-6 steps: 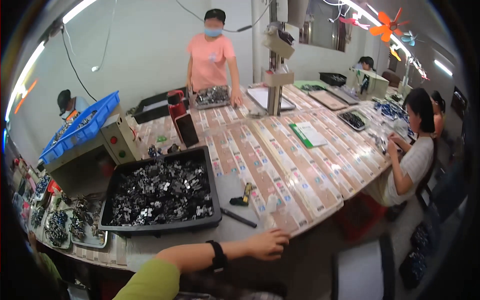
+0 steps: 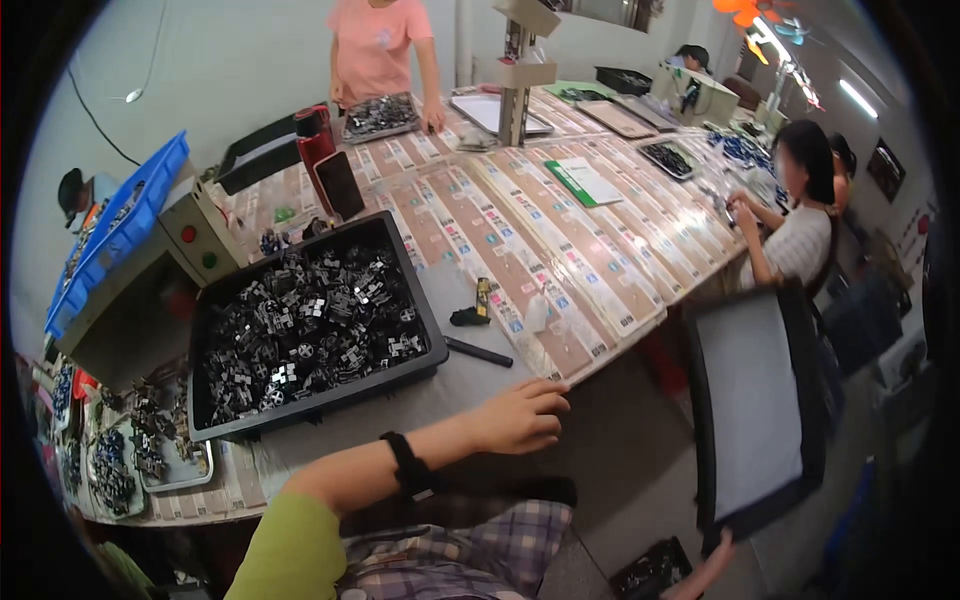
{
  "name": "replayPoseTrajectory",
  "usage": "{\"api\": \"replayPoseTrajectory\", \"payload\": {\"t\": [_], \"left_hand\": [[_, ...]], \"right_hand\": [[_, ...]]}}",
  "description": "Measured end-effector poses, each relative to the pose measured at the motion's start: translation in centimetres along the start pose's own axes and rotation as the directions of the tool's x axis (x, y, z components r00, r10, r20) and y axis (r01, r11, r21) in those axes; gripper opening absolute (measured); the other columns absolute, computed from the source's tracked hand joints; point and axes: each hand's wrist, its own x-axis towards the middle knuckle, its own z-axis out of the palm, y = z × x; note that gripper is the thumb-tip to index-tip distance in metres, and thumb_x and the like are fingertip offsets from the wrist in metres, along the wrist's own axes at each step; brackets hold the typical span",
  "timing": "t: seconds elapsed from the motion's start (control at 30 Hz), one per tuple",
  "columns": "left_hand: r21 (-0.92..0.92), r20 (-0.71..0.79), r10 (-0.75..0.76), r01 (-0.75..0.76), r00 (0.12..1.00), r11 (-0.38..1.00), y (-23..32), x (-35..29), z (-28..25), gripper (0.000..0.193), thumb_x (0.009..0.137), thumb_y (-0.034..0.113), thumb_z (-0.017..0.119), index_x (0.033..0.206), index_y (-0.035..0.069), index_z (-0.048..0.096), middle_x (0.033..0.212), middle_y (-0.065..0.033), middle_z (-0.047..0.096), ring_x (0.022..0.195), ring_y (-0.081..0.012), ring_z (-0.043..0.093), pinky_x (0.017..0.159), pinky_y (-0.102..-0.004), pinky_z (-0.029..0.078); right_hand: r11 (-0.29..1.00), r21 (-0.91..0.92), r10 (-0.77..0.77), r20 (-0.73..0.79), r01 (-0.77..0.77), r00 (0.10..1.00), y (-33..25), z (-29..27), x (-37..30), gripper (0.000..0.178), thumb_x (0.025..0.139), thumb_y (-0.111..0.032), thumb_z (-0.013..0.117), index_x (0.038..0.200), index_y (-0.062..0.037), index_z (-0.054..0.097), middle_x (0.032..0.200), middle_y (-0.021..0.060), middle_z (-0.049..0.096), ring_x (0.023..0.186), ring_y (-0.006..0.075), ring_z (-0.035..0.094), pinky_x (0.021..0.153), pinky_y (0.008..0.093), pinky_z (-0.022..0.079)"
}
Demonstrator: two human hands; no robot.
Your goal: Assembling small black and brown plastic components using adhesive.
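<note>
We wear a lime-green short sleeve, black wristband on left hand [image 2: 518, 418]; plaid trousers, approx. grey-purple.

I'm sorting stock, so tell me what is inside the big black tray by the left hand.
The black tray holds a loose heap of small black and silver metal parts, piled thick across most of its floor. Whatever lies beneath the heap is covered. The left hand rests on the table edge, outside the tray.

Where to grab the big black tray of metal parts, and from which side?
Take the black tray by its raised rim on the two short ends, coming from the near table edge. It lies flat, heaped with small metal parts, so a level two-sided hold probably suits best. The left hand rests on the table just off the near right corner; the right hand holds another tray.
</note>
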Motion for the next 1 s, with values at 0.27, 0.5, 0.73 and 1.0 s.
{"api": "replayPoseTrajectory", "payload": {"t": [0.27, 0.5, 0.73, 1.0], "left_hand": [[-0.040, -0.029, -0.198, 0.196, 0.980, 0.980, 7.4, -8.0, -7.1, 0.012, 0.075, 0.017, 0.063, 0.086, 0.012, 0.061, 0.098, -0.0024, 0.056, 0.104, -0.0251, 0.049, 0.083, -0.0366, 0.041], [0.017, -0.146, -0.402, 0.409, 0.904, 0.913, 12.3, -15.2, -12.5, 0.012, 0.071, 0.013, 0.066, 0.083, 0.013, 0.062, 0.092, -0.0014, 0.059, 0.095, -0.0235, 0.055, 0.079, -0.0356, 0.044], [-0.012, -0.388, -0.512, 0.551, 0.766, 0.834, 17.0, -24.8, -18.6, 0.010, 0.077, 0.017, 0.062, 0.084, 0.010, 0.060, 0.087, -0.0037, 0.058, 0.088, -0.0226, 0.054, 0.076, -0.0340, 0.043], [-0.353, -0.757, -0.603, 0.619, 0.252, 0.702, 24.5, -37.7, -20.8, 0.009, 0.080, 0.008, 0.059, 0.088, 0.003, 0.061, 0.087, -0.0078, 0.059, 0.086, -0.0208, 0.056, 0.076, -0.0301, 0.044]], "right_hand": [[0.979, 0.065, -0.205, 0.320, 0.195, 0.925, -12.1, 16.7, 0.6, 0.031, 0.069, -0.025, 0.062, 0.091, -0.0043, 0.053, 0.074, 0.0066, 0.055, 0.056, 0.0168, 0.052, 0.038, 0.0296, 0.036], [0.964, -0.180, -0.122, 0.353, 0.196, 0.928, -14.5, 28.5, -6.2, 0.022, 0.071, -0.017, 0.055, 0.081, 0.0024, 0.051, 0.069, 0.0116, 0.053, 0.049, 0.0208, 0.052, 0.031, 0.0290, 0.036], [0.970, 0.118, -0.216, 0.815, 0.211, 0.538, -14.2, 30.3, -15.1, 0.050, 0.075, -0.040, 0.057, 0.109, -0.0042, 0.051, 0.106, 0.0073, 0.054, 0.091, 0.0198, 0.055, 0.076, 0.0287, 0.045], [0.837, 0.262, -0.388, 0.903, 0.480, 0.184, -15.3, 13.1, -59.9, 0.060, 0.081, -0.039, 0.051, 0.125, -0.0010, 0.037, 0.123, 0.0164, 0.044, 0.111, 0.0257, 0.045, 0.086, 0.0341, 0.043]]}}
